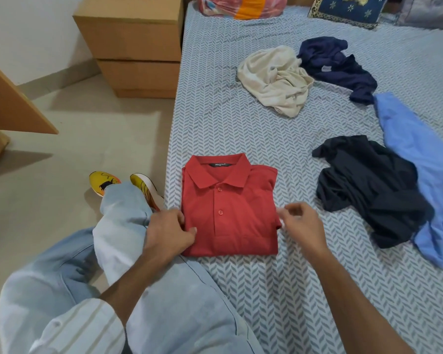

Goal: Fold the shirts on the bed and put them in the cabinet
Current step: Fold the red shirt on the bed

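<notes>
— While your left hand (168, 232) pinches the folded red polo shirt (229, 208) on the patterned bed sheet (266, 290), where's your right?

— Your right hand (302, 224), fingers loosely curled and empty, hovers at the shirt's three o'clock edge.

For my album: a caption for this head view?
Hands at a folded red shirt; four more wait.

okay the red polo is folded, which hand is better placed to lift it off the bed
Left, probably. The left hand already grips the red polo at its edge, while the right hand hovers at the opposite edge, fingers curled.
</notes>
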{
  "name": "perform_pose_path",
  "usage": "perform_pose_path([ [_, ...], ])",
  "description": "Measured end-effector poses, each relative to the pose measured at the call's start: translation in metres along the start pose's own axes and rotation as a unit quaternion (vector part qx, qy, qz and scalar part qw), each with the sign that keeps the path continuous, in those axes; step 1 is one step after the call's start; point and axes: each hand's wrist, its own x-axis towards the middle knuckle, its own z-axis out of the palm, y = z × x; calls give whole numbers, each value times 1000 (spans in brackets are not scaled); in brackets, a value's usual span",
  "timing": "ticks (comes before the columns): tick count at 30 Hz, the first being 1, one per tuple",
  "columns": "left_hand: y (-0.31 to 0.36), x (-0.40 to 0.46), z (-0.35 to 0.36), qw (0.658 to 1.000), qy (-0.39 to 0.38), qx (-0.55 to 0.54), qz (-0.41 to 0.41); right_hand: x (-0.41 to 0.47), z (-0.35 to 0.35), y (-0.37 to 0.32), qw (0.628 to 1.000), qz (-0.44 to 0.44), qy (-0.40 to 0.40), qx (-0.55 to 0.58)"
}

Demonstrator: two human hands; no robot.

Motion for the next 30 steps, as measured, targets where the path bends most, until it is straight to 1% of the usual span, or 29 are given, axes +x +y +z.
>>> perform_pose_path([
  [1,4,-2,2,997,42,32,52,16,1,-6,1000,-2,2,15],
  [2,10,-3,5,991,61,44,113,32,4,-12,1000,0,-6,21],
  [3,19,-5,10,982,56,41,177,50,8,-18,999,12,-18,31],
  [5,39,-5,22,956,4,31,292,80,15,-32,994,58,-49,76],
  [7,60,-2,37,926,-64,45,369,102,19,-47,989,78,-70,101],
  [8,70,0,45,916,-97,50,387,111,20,-53,989,80,-80,97],
  [10,84,6,59,905,-162,57,390,121,20,-63,989,83,-98,76],
  [12,91,10,68,894,-198,76,396,133,19,-67,990,65,-119,39],
  [15,92,12,75,879,-217,107,411,152,17,-70,990,50,-134,6],
  [18,90,16,81,873,-219,114,420,160,18,-71,987,62,-141,-35],
  [20,87,17,82,876,-228,100,413,164,22,-70,987,50,-141,-60],
  [22,83,16,74,893,-238,4,381,162,27,-73,987,20,-126,-95],
  [23,80,16,68,909,-220,-63,350,161,28,-75,985,-5,-102,-140],
  [24,74,18,59,927,-170,-121,310,158,31,-79,977,-40,-69,-198],
  [25,67,22,51,945,-100,-160,266,154,36,-81,964,-87,-22,-249],
  [26,58,27,43,959,-26,-183,216,146,43,-87,952,-148,18,-269],
  [27,48,32,36,966,38,-201,160,138,51,-93,944,-211,40,-252],
  [28,38,37,29,968,84,-215,98,129,61,-102,934,-268,40,-232],
  [29,28,42,22,967,113,-225,35,121,74,-112,926,-307,11,-221],
  [30,20,46,16,964,121,-234,-24,114,88,-122,920,-322,-34,-222],
])
